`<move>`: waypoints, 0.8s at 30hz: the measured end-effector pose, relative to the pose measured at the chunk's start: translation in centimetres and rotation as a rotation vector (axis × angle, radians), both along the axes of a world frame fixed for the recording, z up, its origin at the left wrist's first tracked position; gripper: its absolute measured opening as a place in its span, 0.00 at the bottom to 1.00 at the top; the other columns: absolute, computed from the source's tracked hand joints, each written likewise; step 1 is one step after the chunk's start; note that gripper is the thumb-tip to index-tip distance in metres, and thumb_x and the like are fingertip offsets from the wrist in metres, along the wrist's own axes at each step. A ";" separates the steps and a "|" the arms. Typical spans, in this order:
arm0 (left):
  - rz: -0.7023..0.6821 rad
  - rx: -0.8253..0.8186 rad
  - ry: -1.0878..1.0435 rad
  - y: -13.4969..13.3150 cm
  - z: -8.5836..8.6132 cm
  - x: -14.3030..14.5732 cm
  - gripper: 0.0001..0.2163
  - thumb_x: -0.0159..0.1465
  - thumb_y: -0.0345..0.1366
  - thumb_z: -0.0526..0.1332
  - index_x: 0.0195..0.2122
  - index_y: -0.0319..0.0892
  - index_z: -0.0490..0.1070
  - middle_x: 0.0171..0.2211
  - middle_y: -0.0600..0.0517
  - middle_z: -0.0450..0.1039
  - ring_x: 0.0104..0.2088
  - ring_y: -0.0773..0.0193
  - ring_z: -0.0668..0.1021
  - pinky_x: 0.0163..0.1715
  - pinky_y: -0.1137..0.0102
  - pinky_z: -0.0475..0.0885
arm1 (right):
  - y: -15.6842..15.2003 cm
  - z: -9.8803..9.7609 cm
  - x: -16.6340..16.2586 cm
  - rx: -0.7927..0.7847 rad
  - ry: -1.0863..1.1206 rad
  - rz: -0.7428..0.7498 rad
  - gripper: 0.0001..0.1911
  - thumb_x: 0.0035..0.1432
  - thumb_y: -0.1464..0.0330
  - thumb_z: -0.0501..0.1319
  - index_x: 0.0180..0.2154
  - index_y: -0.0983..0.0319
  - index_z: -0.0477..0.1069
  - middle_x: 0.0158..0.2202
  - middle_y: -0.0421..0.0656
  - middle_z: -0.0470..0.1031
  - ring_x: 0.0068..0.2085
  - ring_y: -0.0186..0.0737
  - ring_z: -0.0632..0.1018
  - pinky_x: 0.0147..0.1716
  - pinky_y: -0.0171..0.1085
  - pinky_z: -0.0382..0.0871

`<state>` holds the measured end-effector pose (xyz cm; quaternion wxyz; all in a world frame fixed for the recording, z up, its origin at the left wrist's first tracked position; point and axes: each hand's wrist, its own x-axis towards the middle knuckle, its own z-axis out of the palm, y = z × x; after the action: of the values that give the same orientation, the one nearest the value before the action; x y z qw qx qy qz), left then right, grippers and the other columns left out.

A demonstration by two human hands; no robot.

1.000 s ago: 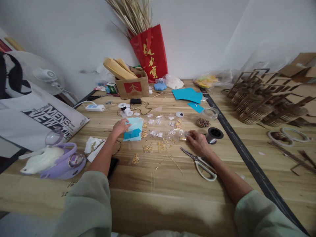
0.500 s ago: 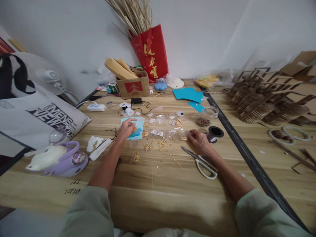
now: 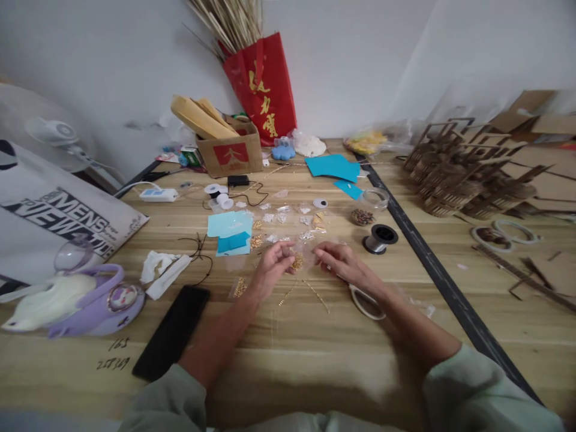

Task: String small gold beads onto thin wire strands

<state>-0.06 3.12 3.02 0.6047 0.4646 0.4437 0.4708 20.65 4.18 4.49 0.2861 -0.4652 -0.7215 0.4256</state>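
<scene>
My left hand (image 3: 271, 267) and my right hand (image 3: 338, 263) meet at the middle of the wooden table (image 3: 315, 348). Between them they pinch a small clear bag of gold beads (image 3: 299, 259). Several more little bags of gold and silver beads (image 3: 288, 219) lie in rows just beyond the hands. Two thin gold chains (image 3: 310, 291) lie on the wood under my hands. White-handled scissors (image 3: 364, 305) rest partly under my right forearm. Light blue paper sheets (image 3: 229, 231) lie to the left of the beads.
A black phone (image 3: 171, 331) lies near my left arm; a purple and white toy (image 3: 76, 297) sits further left. A wire spool (image 3: 378, 237), a bead dish (image 3: 362, 216), a cardboard box (image 3: 229, 153), a red bag (image 3: 261, 90) and wooden cutouts (image 3: 468, 180) ring the work area.
My left hand left the blue paper and came right, toward me; my right hand came in too. Both now hold a bead bag between them. The view shifted a little.
</scene>
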 end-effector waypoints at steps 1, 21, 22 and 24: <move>0.002 0.008 0.004 -0.1 -0.1 0.1 0.18 0.52 0.33 0.66 0.44 0.39 0.70 0.30 0.53 0.69 0.30 0.68 0.73 0.26 0.75 0.72 | -0.4 0.3 -0.4 -0.043 0.057 0.039 0.23 0.61 0.51 0.53 0.33 0.64 0.71 0.23 0.40 0.71 0.23 0.33 0.71 0.22 0.31 0.63; -0.015 -0.032 0.088 -2.2 -1.8 0.2 0.09 0.55 0.40 0.65 0.28 0.39 0.71 0.25 0.52 0.74 0.27 0.67 0.76 0.31 0.71 0.71 | -1.3 -2.3 -2.1 -0.250 0.437 -0.027 0.19 0.54 0.53 0.63 0.31 0.63 0.69 0.23 0.39 0.73 0.23 0.31 0.73 0.23 0.31 0.67; -0.015 -0.025 0.094 -2.2 -1.8 0.2 0.09 0.55 0.40 0.65 0.28 0.39 0.71 0.25 0.52 0.74 0.27 0.67 0.76 0.31 0.71 0.71 | -1.3 -2.3 -2.2 -0.248 0.444 -0.029 0.18 0.54 0.53 0.63 0.31 0.63 0.69 0.23 0.39 0.73 0.23 0.31 0.73 0.24 0.31 0.67; -0.010 -0.009 0.101 -2.1 -1.7 0.0 0.09 0.54 0.40 0.65 0.28 0.39 0.71 0.24 0.52 0.74 0.27 0.66 0.76 0.31 0.71 0.71 | -1.4 -2.6 -2.3 -0.252 0.474 -0.033 0.17 0.54 0.54 0.64 0.33 0.62 0.69 0.24 0.39 0.73 0.23 0.31 0.72 0.24 0.32 0.67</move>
<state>-0.05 1.02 1.29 0.5859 0.4874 0.4733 0.4418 18.31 2.78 1.89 0.3939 -0.3963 -0.5682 0.6042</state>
